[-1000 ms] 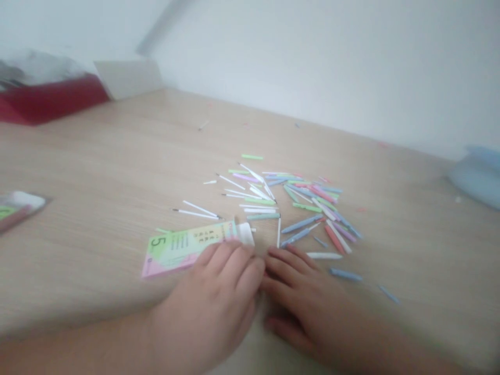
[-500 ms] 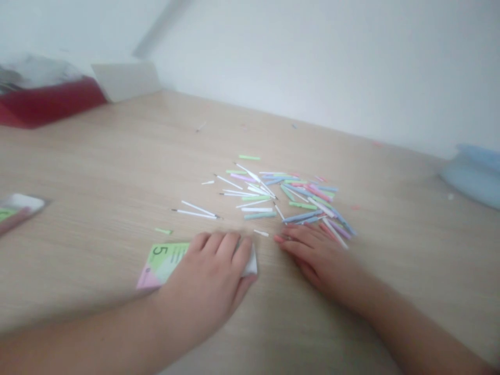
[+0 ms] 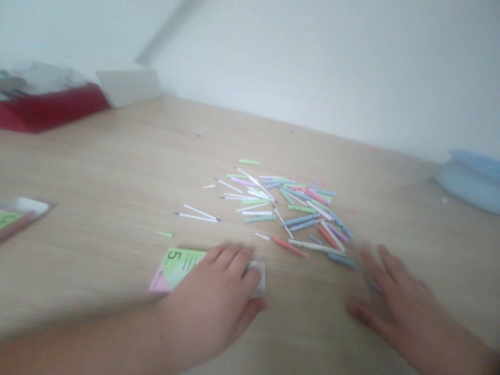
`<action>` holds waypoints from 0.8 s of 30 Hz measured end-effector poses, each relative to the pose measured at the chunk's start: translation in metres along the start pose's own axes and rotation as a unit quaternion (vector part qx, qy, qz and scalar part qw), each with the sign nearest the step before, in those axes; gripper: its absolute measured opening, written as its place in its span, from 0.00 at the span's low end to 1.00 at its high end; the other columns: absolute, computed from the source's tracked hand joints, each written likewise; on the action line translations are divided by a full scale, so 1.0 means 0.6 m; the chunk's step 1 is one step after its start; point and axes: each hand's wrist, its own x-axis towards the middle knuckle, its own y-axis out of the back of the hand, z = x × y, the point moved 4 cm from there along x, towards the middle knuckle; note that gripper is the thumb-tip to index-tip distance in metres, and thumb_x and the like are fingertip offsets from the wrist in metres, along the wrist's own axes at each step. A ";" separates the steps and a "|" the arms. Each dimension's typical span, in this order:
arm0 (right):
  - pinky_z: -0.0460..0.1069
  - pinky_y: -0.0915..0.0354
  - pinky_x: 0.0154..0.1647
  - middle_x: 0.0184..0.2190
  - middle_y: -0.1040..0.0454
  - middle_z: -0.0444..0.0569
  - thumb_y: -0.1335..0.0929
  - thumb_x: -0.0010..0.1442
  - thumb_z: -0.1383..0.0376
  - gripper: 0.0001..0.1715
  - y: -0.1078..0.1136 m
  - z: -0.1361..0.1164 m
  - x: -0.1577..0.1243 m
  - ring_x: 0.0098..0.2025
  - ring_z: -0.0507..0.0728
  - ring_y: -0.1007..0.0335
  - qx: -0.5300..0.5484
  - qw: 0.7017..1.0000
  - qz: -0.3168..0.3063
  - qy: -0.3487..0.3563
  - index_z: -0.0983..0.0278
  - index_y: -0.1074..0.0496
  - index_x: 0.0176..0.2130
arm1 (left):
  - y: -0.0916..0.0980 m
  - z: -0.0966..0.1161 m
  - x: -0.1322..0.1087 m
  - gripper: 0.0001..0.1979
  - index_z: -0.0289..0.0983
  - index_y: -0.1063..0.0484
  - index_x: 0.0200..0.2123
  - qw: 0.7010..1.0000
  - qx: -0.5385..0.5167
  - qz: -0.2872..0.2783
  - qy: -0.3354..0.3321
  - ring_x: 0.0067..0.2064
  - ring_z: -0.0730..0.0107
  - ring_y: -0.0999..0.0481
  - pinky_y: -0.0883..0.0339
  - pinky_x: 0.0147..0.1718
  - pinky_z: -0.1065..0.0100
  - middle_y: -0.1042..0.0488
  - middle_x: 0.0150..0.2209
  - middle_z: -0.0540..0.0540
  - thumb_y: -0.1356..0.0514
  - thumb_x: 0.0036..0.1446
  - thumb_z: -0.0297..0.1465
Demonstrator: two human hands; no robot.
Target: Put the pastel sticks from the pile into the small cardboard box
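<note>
My left hand (image 3: 213,297) rests curled over a flat green-and-pink printed tube (image 3: 177,268) marked with a 5. Its fingers wrap the tube's white cap (image 3: 258,278) and hide most of the printing. A loose pile of thin pastel and white sticks (image 3: 281,208) lies just beyond that hand. My right hand (image 3: 394,294) is blurred, with its fingers spread and holding nothing. It is nearest a blue stick (image 3: 341,260) at the pile's lower right edge, and a red stick (image 3: 289,247) lies between my hands.
The light wood table (image 3: 97,172) meets a white wall at the back. A red box (image 3: 47,109) and a white card (image 3: 128,86) stand at the far left. A similar packet (image 3: 19,219) lies at the left, and a pale blue cloth-like object (image 3: 471,179) sits at the right.
My right hand has moved right, away from the pile, uncovering a red stick and a white stick. My left hand stays on the tube, and both have shifted slightly toward me.
</note>
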 end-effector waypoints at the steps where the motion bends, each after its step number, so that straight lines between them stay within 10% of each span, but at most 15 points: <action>1: 0.81 0.33 0.58 0.77 0.53 0.69 0.35 0.66 0.39 0.56 -0.013 0.015 -0.014 0.71 0.86 0.44 0.009 1.000 -0.011 -0.009 0.56 0.59 0.79 | -0.001 0.002 -0.002 0.09 0.39 0.27 0.45 1.000 -0.012 0.000 0.001 0.60 0.42 0.29 0.34 0.59 0.40 0.26 0.57 0.37 0.43 0.70 0.38; 7: 0.77 0.41 0.68 0.77 0.53 0.65 0.36 0.71 0.48 0.52 -0.045 0.009 -0.009 0.76 0.78 0.51 0.047 0.998 -0.023 0.029 0.56 0.67 0.79 | 0.008 0.009 -0.001 0.06 0.39 0.27 0.42 0.996 -0.074 -0.040 0.027 0.50 0.49 0.27 0.31 0.52 0.42 0.26 0.46 0.41 0.43 0.64 0.32; 15: 0.75 0.49 0.73 0.79 0.58 0.62 0.32 0.68 0.44 0.54 -0.017 -0.062 0.123 0.79 0.74 0.61 0.133 0.982 -0.034 0.129 0.56 0.58 0.78 | 0.004 0.008 -0.011 0.35 0.35 0.38 0.69 0.997 -0.071 -0.016 0.008 0.67 0.48 0.36 0.41 0.68 0.45 0.34 0.69 0.38 0.40 0.58 0.32; 24: 0.70 0.48 0.75 0.77 0.49 0.59 0.30 0.67 0.44 0.50 -0.027 -0.073 0.182 0.78 0.70 0.55 0.178 0.967 -0.003 0.180 0.57 0.50 0.76 | -0.003 0.003 -0.009 0.36 0.37 0.39 0.71 0.996 -0.070 -0.047 0.002 0.72 0.50 0.40 0.52 0.74 0.49 0.35 0.70 0.40 0.40 0.60 0.36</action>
